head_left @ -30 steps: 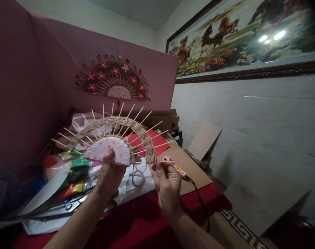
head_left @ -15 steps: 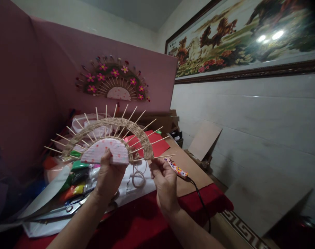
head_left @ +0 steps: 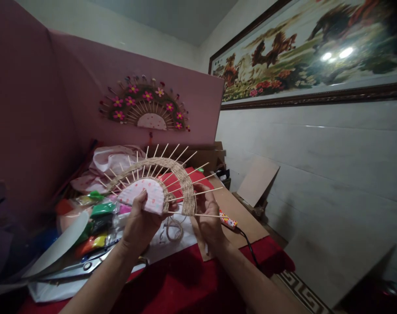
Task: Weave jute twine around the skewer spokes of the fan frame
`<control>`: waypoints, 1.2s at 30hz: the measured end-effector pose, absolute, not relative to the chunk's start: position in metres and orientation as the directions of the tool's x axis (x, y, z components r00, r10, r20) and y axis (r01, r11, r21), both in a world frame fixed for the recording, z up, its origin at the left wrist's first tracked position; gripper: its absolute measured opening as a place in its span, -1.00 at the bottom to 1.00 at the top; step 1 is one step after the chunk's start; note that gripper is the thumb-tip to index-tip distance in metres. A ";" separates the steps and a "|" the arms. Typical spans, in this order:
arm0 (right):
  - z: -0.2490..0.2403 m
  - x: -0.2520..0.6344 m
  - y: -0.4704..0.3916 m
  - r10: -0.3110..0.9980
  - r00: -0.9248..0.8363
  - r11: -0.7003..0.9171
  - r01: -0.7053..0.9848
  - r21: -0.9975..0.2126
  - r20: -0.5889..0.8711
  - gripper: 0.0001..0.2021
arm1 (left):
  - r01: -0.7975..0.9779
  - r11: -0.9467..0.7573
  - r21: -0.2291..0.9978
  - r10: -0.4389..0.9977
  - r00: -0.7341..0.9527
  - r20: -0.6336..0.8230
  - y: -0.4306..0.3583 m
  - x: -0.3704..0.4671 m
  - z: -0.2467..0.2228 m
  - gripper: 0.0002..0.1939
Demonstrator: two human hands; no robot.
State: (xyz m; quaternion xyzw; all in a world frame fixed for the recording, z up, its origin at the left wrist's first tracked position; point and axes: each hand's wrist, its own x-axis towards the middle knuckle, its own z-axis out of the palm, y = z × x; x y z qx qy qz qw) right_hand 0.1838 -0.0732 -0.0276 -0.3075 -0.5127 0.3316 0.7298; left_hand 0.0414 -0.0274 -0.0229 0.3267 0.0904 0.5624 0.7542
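My left hand (head_left: pixel 141 226) is closed on a half-round fan, its thumb on the pale, red-dotted fabric centre (head_left: pixel 146 194). Thin wooden sticks (head_left: pixel 182 152) radiate from that centre, with a woven twine band (head_left: pixel 187 192) running across them. At the band's right end, my right hand (head_left: pixel 210 218) has its fingers curled behind the outer sticks. What its fingertips grip is hidden. Below the fan, a loose loop of twine (head_left: pixel 175 230) lies on white paper. The glue gun (head_left: pixel 228 219), with a flowered body and black cord, lies just right of my right hand.
Scissors (head_left: pixel 87 265) and several bagged coloured packets (head_left: pixel 102 210) lie at the left. Red sheets (head_left: pixel 196 174) and a brown board (head_left: pixel 251 231) are behind and right, on a red cloth (head_left: pixel 182 283). A finished flowered fan (head_left: pixel 149 104) hangs on the pink panel (head_left: pixel 198 104).
The fan has come lower and turned, its left side swinging away. My right hand has gone from pinching at the band's lower end to reaching behind the outer sticks.
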 end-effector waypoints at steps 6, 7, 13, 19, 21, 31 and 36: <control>-0.030 0.182 -0.070 0.815 0.243 0.575 -0.213 -0.790 0.527 -0.80 | -0.784 0.171 0.596 0.903 0.367 0.223 -0.027 0.040 -0.024 -0.78; -0.031 0.183 -0.069 0.815 0.232 0.575 -0.202 -0.793 0.532 -0.83 | -0.786 0.172 0.594 0.907 0.361 0.216 -0.027 0.039 -0.023 -0.79; -0.033 0.189 -0.066 0.856 0.205 0.516 -0.282 -0.809 0.474 -0.82 | -0.806 0.176 0.565 0.932 0.321 0.167 -0.028 0.040 -0.019 -0.82; -0.031 0.189 -0.073 0.885 0.072 0.452 -0.370 -0.812 0.460 -0.80 | -0.807 0.150 0.571 0.932 0.308 0.190 -0.027 0.041 -0.019 -0.81; -0.033 0.189 -0.072 0.887 0.071 0.450 -0.354 -0.820 0.457 -0.83 | -0.806 0.148 0.573 0.934 0.305 0.188 -0.027 0.040 -0.019 -0.81; -0.030 0.193 -0.063 0.950 0.082 0.307 -0.426 -0.851 0.301 -0.85 | -0.717 0.194 0.669 0.921 0.369 0.129 -0.028 0.039 -0.019 -0.79; -0.035 0.194 -0.059 0.955 0.102 0.295 -0.441 -0.848 0.279 -0.83 | -0.714 0.222 0.664 0.917 0.385 0.108 -0.026 0.037 -0.020 -0.81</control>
